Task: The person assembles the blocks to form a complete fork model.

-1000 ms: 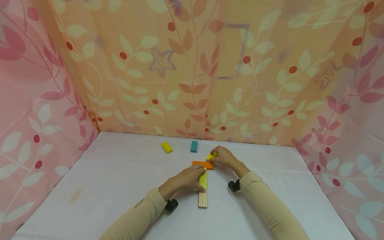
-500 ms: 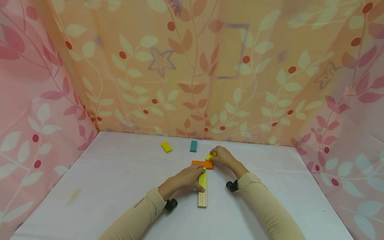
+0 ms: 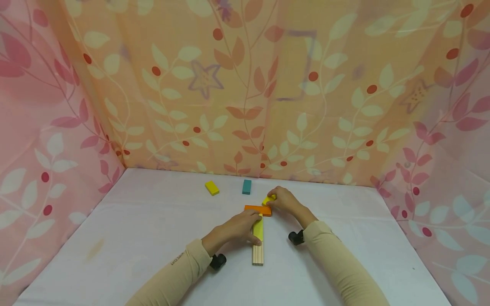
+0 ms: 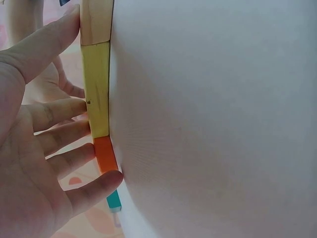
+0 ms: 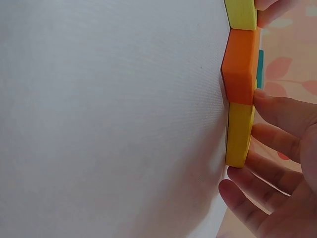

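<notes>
On the white cloth, a plain wooden block (image 3: 258, 256), a pale yellow block (image 3: 258, 229) and an orange block (image 3: 252, 208) lie end to end, the orange one turned crosswise as a T. My left hand (image 3: 237, 227) rests over the pale yellow block. In the left wrist view its fingers are spread, the thumb (image 4: 73, 22) at the wooden block and fingertips reaching the orange one. My right hand (image 3: 286, 200) pinches a deeper yellow block (image 5: 238, 136) at its ends, thumb near the orange block. That yellow block angles off the orange block's right end, close against it.
Farther back, a teal block (image 3: 246, 187) and another yellow block (image 3: 212, 188) lie flat on the cloth-covered table (image 3: 153, 199). A leaf-patterned curtain (image 3: 245, 93) stands behind and along both sides. A dark wrist camera (image 3: 296, 238) hangs below each cuff.
The view has shifted very slightly. Both hands and the blocks keep practically the same positions.
</notes>
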### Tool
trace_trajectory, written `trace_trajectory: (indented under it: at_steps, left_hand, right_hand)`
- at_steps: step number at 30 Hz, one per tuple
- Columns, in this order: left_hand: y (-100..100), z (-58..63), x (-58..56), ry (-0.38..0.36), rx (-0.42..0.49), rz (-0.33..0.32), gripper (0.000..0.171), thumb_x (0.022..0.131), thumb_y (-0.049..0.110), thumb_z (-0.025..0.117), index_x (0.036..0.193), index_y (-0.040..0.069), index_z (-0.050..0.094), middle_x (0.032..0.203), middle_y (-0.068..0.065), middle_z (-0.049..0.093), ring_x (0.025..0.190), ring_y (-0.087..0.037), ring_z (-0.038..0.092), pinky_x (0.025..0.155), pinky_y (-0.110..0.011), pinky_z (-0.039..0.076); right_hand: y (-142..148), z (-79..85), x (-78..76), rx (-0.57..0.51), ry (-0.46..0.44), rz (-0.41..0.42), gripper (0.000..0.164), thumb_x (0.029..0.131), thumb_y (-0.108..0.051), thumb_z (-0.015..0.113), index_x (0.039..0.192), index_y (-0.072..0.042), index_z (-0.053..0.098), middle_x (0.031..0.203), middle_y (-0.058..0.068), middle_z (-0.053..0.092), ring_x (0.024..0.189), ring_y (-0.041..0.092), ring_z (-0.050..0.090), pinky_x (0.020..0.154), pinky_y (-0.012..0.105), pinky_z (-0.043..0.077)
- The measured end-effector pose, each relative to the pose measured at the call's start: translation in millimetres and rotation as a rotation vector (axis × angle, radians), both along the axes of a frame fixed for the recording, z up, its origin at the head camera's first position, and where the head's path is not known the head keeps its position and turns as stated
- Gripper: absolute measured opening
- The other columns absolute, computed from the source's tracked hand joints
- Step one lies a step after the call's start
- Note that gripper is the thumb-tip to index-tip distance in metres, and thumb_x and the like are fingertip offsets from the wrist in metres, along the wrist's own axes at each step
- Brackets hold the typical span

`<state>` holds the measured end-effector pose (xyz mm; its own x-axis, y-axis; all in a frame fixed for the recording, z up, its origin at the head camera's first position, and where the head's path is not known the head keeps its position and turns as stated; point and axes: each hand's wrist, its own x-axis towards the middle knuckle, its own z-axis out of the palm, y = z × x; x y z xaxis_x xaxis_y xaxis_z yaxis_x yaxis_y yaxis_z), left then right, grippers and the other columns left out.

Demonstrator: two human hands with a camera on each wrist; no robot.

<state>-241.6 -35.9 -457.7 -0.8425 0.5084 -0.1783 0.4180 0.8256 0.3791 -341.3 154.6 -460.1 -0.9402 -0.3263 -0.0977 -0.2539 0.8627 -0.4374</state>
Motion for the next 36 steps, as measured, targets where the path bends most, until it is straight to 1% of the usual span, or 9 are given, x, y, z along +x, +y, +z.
trace_trajectory:
  at_steps: [7,11,17,20,28,36]
  left_hand:
    - [-0.4,-0.9,-0.1,-0.005,0.004,0.004,0.080,0.072,0.050,0.082,0.137,0.012,0.054,0.142,-0.004,0.050,0.120,-0.016,0.050,0.107,-0.035,0.045]
    - [-0.8,-1.2,-0.5,0.005,-0.006,-0.007,0.080,0.072,0.050,0.081,0.137,0.012,0.054,0.142,-0.004,0.051,0.121,-0.017,0.049,0.108,-0.035,0.045]
    - [-0.6,0.3,0.2,0.006,-0.015,-0.013,0.080,0.073,0.050,0.081,0.138,0.012,0.053,0.143,-0.004,0.050,0.125,-0.017,0.048,0.109,-0.035,0.043]
    - [-0.3,1.2,0.3,0.006,-0.014,-0.010,0.080,0.073,0.050,0.081,0.137,0.012,0.054,0.143,-0.004,0.050,0.123,-0.017,0.049,0.109,-0.035,0.044]
    - [0.5,1.5,0.1,0.004,-0.015,-0.007,0.080,0.072,0.052,0.081,0.137,0.012,0.054,0.142,-0.004,0.051,0.121,-0.017,0.050,0.108,-0.035,0.045]
    - [-0.3,1.2,0.1,0.002,-0.011,-0.009,0.079,0.073,0.051,0.081,0.137,0.012,0.054,0.142,-0.004,0.051,0.121,-0.017,0.050,0.108,-0.034,0.044]
  right_hand:
    - [0.1,0.4,0.9,-0.004,0.004,0.003,0.032,0.086,-0.023,0.075,0.112,-0.004,0.072,0.116,0.014,0.064,0.105,0.029,0.059,0.101,0.045,0.049]
    - [0.0,2.0,2.2,-0.014,0.016,0.012,0.032,0.086,-0.023,0.075,0.111,-0.003,0.072,0.116,0.014,0.065,0.106,0.029,0.059,0.102,0.046,0.048]
    - [0.4,2.3,4.0,-0.024,0.016,-0.001,0.033,0.085,-0.023,0.075,0.111,-0.003,0.071,0.120,0.015,0.062,0.109,0.031,0.058,0.102,0.046,0.048]
    - [0.4,2.1,4.1,-0.022,0.019,0.002,0.033,0.085,-0.024,0.076,0.110,-0.003,0.072,0.120,0.014,0.060,0.110,0.031,0.057,0.102,0.046,0.048]
    - [1.2,3.8,2.1,-0.009,0.034,0.032,0.032,0.084,-0.023,0.076,0.108,-0.002,0.071,0.115,0.014,0.062,0.104,0.028,0.058,0.100,0.045,0.048]
    - [3.0,7.7,-1.4,-0.012,0.015,0.054,0.030,0.087,-0.025,0.073,0.108,-0.004,0.071,0.112,0.013,0.064,0.102,0.028,0.058,0.098,0.046,0.050]
